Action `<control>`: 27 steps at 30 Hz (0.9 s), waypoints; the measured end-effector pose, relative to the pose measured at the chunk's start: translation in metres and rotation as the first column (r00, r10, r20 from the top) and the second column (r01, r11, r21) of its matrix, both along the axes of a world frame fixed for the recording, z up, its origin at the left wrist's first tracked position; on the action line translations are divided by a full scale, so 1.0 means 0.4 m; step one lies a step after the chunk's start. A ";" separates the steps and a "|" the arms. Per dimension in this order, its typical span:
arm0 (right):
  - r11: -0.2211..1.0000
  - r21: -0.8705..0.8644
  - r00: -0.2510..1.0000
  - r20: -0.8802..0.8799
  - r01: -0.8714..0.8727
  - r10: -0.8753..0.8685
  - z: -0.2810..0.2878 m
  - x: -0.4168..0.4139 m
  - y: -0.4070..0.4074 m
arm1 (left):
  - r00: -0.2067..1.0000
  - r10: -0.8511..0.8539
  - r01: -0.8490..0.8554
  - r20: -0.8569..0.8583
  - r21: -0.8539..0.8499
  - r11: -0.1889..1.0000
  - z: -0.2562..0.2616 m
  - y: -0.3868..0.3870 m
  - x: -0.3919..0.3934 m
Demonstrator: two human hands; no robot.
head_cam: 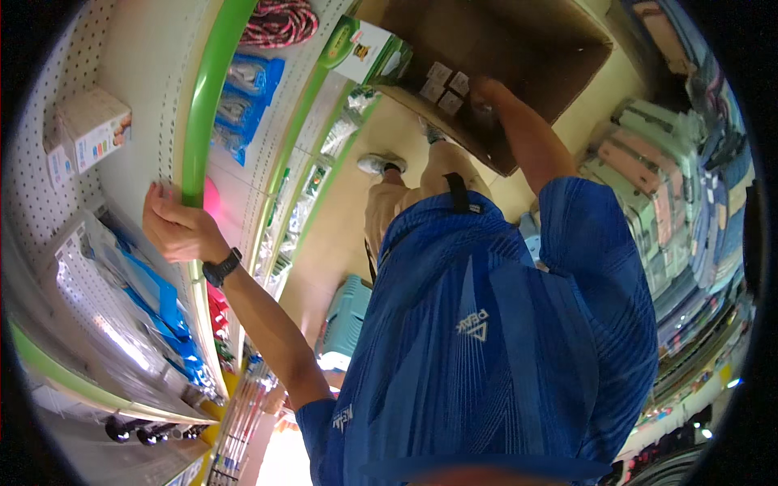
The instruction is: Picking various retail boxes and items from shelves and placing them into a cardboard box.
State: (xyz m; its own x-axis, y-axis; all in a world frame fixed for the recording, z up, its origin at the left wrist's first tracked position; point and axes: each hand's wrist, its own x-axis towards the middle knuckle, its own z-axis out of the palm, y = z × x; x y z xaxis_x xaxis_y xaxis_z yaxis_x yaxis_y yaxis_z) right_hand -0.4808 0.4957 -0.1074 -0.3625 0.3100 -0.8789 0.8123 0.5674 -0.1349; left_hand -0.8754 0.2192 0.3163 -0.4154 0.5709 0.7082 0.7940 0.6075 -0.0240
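Note:
My left hand (182, 226), with a black watch (222, 267) on its wrist, lies over the front edge of a white shelf beside its green edge strip (203, 121). Its fingers curl over the edge, and their tips are partly hidden. My right hand (484, 94) reaches down into an open cardboard box (547, 48). Several small white packets or cards (433, 91) lie next to that hand inside the box. The shadowed, blurred fingers do not show clearly whether anything is held.
Bundled pink and black rope (279, 24) and blue packs (246, 100) lie on shelves at left. A printed carton (97, 130) stands deeper in. On the floor is a teal plastic container (346, 316). Stacked plastic-wrapped green and pink goods (644, 164) line the right side.

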 end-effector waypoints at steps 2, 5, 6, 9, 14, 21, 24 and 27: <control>0.996 -0.083 0.999 0.025 0.023 -0.021 -0.028 -0.002 -0.015 | 1.000 -0.001 0.001 -0.017 -0.007 1.000 -0.003 0.004 0.001; 0.991 0.113 0.976 -0.199 -0.068 0.089 -0.053 -0.021 0.007 | 1.000 -0.004 0.004 -0.022 0.005 1.000 -0.004 0.002 0.000; 0.982 0.172 0.981 -0.160 -0.077 0.105 -0.051 -0.043 0.040 | 1.000 -0.012 0.013 -0.029 0.014 1.000 -0.005 0.001 -0.002; 0.918 0.301 0.874 -0.478 0.259 -0.090 0.030 -0.032 0.076 | 1.000 -0.015 0.015 0.022 0.014 1.000 -0.009 -0.006 -0.007; 0.731 0.266 0.565 -0.802 0.628 -0.194 0.308 -0.017 0.085 | 0.996 -0.018 0.023 -0.087 0.057 0.998 -0.019 -0.016 -0.036; 0.468 0.098 0.084 -0.995 0.878 0.051 0.566 0.206 -0.152 | 0.956 0.038 -0.011 -0.289 0.095 0.995 -0.066 -0.029 -0.106; 0.316 0.150 0.181 -0.981 0.937 -0.071 0.573 0.412 -0.307 | 0.950 0.027 -0.002 -0.310 0.082 0.997 -0.075 -0.028 -0.132; 0.291 0.427 0.462 -0.885 0.856 -0.063 0.486 0.642 -0.463 | 0.958 0.081 -0.071 -0.277 0.045 0.996 -0.074 -0.029 -0.126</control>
